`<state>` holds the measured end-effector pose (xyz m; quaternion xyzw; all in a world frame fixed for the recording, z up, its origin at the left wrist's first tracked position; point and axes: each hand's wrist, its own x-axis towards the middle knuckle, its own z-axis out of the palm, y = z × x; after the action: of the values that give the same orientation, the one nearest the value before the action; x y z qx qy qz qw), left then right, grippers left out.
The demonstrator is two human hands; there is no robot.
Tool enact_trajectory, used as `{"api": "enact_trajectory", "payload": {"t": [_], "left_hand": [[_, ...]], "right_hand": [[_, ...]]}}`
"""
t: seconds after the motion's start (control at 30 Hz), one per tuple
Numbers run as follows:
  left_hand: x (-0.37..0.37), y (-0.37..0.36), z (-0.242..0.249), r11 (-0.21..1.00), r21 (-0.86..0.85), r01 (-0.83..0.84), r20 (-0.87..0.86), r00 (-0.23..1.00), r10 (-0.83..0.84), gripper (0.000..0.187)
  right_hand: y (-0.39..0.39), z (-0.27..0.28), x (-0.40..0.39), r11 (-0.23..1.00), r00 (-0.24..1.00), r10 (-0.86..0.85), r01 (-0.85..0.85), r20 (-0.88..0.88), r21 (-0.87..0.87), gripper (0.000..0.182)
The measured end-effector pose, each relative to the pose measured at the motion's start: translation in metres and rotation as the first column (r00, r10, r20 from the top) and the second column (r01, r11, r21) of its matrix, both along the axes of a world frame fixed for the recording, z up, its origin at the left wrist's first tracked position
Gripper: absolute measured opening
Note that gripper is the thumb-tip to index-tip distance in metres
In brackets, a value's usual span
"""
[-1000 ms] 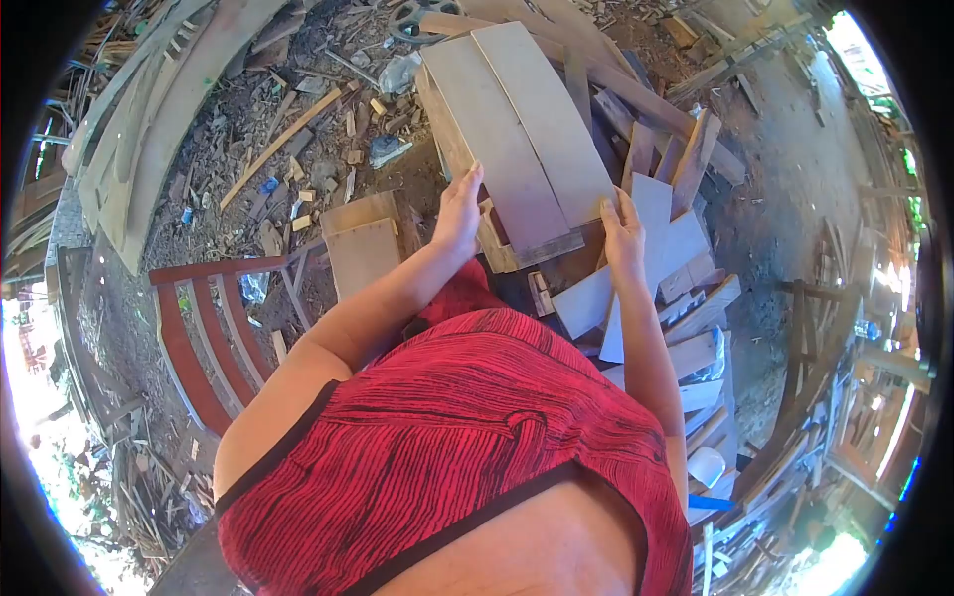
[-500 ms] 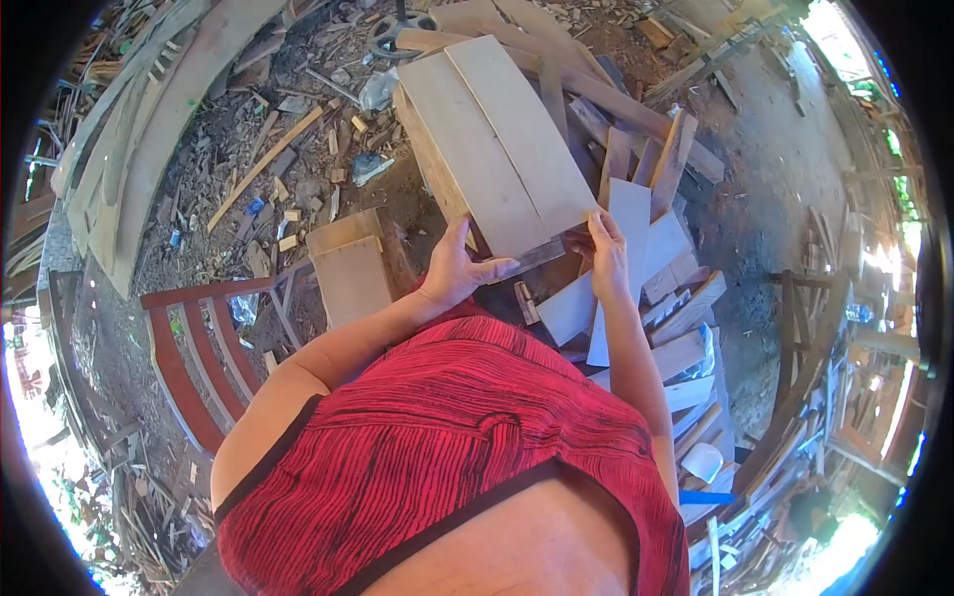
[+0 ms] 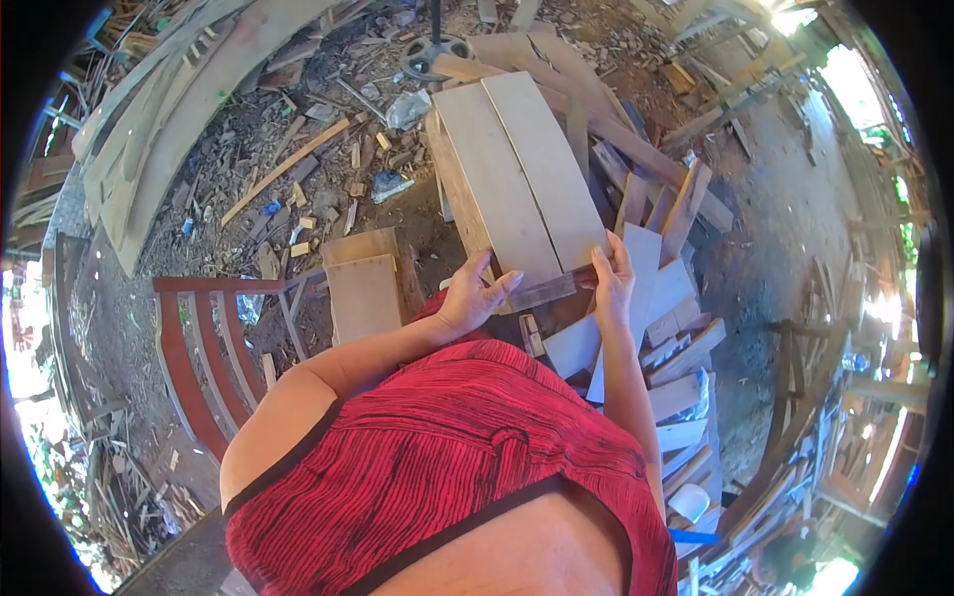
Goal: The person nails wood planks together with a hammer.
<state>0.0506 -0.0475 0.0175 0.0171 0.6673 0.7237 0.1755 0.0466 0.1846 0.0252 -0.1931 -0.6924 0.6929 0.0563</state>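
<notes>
Two pale, flat wooden boards (image 3: 507, 179) lie side by side on a box-like wooden piece (image 3: 455, 199), with a narrow dark gap between them. At the near end of the right board, my right hand (image 3: 614, 276) pinches the corner, thumb and fingers at its edge. My left hand (image 3: 475, 298) is by the near left corner, its fingers against the edge and its thumb spread away. Below the boards' near end, a dark wooden crosspiece (image 3: 542, 293) shows between my hands. The undersides of the boards are hidden.
A smaller wooden box (image 3: 363, 298) stands to the left, near a reddish slatted chair back (image 3: 204, 348). Cut planks (image 3: 686, 348) pile up on the right. Wood scraps and plastic bags (image 3: 407, 109) litter the ground. A wheel-like metal base (image 3: 437, 58) stands beyond the boards.
The whole view has shifted, so the boards and hands appear lower and slightly right. My left thumb now stands clearer of the board's near edge. My right hand keeps its corner grip.
</notes>
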Motion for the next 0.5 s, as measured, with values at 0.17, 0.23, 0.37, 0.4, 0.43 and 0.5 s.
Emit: {"api": "enact_trajectory", "payload": {"t": [0.17, 0.23, 0.37, 0.4, 0.43, 0.5], "left_hand": [[-0.001, 0.001, -0.018, 1.000, 0.003, -0.025, -0.107, 0.994, 0.025, 0.047], [-0.001, -0.001, -0.009, 0.998, -0.048, 0.030, 0.067, 0.997, -0.027, 0.048], [-0.007, -0.006, -0.008, 0.996, -0.029, 0.088, 0.114, 0.990, -0.084, 0.056], [-0.013, -0.009, -0.012, 0.990, -0.135, 0.029, -0.069, 0.997, -0.039, 0.057], [-0.019, -0.011, -0.016, 0.973, -0.226, -0.049, -0.252, 0.968, -0.010, 0.058], [-0.046, -0.022, -0.010, 0.903, -0.350, -0.248, -0.317, 0.939, 0.135, 0.060]], "right_hand": [[0.011, -0.004, -0.006, 0.996, 0.995, 0.086, -0.088, -0.057, -0.033, 0.033], [0.015, -0.002, -0.006, 0.993, 0.991, 0.120, -0.121, -0.055, -0.009, 0.032], [0.014, 0.012, -0.008, 0.985, 0.986, 0.169, -0.168, 0.011, -0.045, 0.031], [0.015, 0.013, -0.009, 0.983, 0.984, 0.179, -0.178, 0.005, -0.037, 0.031], [0.016, 0.013, -0.009, 0.982, 0.982, 0.187, -0.186, 0.026, -0.032, 0.031], [0.017, 0.013, -0.010, 0.979, 0.979, 0.202, -0.201, 0.037, -0.017, 0.031]]}}
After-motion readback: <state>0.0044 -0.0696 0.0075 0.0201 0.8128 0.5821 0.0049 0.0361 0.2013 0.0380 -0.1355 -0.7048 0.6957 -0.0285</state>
